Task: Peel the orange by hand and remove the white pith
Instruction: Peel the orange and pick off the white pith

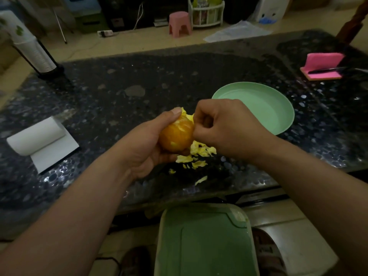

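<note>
Nearest, at 6 o'clock, sits a green plastic lid (205, 242). Above it, over the dark speckled table (139, 86), the left hand (151, 140) cups the orange (176, 137), thumb pressed on top. It is mostly peeled. The right hand (225, 126), fingers curled tight, pinches pale pith (186, 114) at the fruit's 1 o'clock. Peel scraps (197, 154) lie on the table at its 5 o'clock. A paper towel roll (35, 136) lies at 9 o'clock and a green plate (258, 104) at 2 o'clock. Farther off, a knife (326, 70) rests on a pink sponge (322, 64)
</note>
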`<state>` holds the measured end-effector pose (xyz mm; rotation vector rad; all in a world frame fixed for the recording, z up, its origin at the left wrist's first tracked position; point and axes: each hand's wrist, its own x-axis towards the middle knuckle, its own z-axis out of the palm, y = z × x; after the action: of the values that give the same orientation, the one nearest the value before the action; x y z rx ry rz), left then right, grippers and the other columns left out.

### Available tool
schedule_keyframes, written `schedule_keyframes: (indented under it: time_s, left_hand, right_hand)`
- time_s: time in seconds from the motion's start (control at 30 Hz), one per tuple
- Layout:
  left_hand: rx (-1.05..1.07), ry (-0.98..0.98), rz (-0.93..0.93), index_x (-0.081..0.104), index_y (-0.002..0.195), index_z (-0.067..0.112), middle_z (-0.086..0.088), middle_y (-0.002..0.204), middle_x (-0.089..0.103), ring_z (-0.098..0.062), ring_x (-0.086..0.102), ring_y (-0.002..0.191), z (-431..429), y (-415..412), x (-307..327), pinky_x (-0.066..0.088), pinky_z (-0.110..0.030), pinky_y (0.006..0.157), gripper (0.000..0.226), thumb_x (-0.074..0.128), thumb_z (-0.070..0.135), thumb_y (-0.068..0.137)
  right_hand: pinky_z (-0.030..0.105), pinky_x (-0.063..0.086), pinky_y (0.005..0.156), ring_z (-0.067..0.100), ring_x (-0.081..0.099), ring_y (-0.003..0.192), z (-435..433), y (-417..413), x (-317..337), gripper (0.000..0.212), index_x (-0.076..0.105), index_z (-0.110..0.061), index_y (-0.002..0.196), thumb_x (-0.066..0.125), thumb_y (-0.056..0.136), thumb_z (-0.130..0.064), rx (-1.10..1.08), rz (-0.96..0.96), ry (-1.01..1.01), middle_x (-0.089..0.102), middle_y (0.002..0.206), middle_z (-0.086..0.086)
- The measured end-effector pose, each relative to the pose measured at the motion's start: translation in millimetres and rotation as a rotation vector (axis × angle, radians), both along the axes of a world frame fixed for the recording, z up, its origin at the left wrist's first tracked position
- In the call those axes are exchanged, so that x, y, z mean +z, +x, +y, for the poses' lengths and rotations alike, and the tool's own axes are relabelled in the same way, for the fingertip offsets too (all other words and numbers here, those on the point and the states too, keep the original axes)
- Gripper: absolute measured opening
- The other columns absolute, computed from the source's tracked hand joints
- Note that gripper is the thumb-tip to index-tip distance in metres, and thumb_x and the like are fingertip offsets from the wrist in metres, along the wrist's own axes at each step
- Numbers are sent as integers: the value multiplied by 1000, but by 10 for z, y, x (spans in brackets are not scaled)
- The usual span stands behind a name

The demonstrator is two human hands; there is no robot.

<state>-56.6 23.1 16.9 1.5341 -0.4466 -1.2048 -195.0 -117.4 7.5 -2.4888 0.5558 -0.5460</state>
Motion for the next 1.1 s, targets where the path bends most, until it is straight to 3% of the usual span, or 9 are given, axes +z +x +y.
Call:
schedule_keyframes:
  time_s: [0.13,0.27,0.4,0.47,0.67,0.77,0.87,0.97,1.1]
  left_hand:
    - [73,-35,138,66,120,19,-16,100,78,-27,73,71,38,30,-3,50,-23,47,43,67,52,94]
    - [193,-92,466,56,141,15,-27,119,72,-31,73,80,64,130,-50,58,-25,49,62,66,56,96]
    - [283,-159,708,55,142,4,-30,123,70,-35,75,90,74,186,-98,65,-33,56,62,58,52,102]
    - [292,-169,731,56,140,0,-32,126,69,-39,76,95,79,196,-113,67,-37,62,63,54,52,104]
    - [317,-172,693,57,138,-3,-34,126,68,-42,75,104,52,180,-144,65,-43,79,63,49,51,107]
    - [318,-149,651,57,140,1,-31,124,71,-45,73,112,34,162,-168,64,-48,83,61,51,52,107]
    - [331,-132,625,57,141,3,-29,123,72,-47,72,112,41,157,-190,63,-52,87,58,54,50,106]
    - [342,-127,605,59,139,5,-28,123,73,-45,72,113,59,167,-208,62,-48,91,55,55,48,106]
    - [370,-143,614,58,140,7,-29,122,72,-42,74,109,52,193,-213,64,-46,84,54,57,47,104]
  right_hand:
    - [36,55,59,8,60,59,-28,28,-61,10,69,-23,80,72,87,-17,-12,-68,248,66,64,-5]
    - [33,60,62,11,72,66,-139,98,-227,13,76,-26,96,65,100,-19,-125,16,378,76,78,-8]
    - [37,59,67,10,69,75,-153,166,-366,7,72,-25,97,65,101,-25,-161,132,258,71,83,-8]
    - [33,49,63,9,63,72,-103,181,-352,15,69,-23,87,67,99,-29,-166,123,178,67,78,-7]
    - [37,51,66,16,62,74,-40,231,-323,16,66,-20,82,69,93,-31,-213,118,116,66,77,-5]
    - [36,54,76,13,64,87,-15,221,-292,10,69,-25,102,69,92,-26,-184,102,158,69,95,-11]
    - [39,55,68,11,62,74,-3,191,-275,15,64,-25,82,72,93,-32,-225,65,126,67,77,-7]
    - [40,57,75,12,63,80,27,196,-267,8,65,-27,90,73,90,-30,-199,110,154,67,85,-9]
    - [36,49,61,17,61,68,81,222,-296,33,61,-19,72,71,92,-42,-211,186,145,63,69,-1]
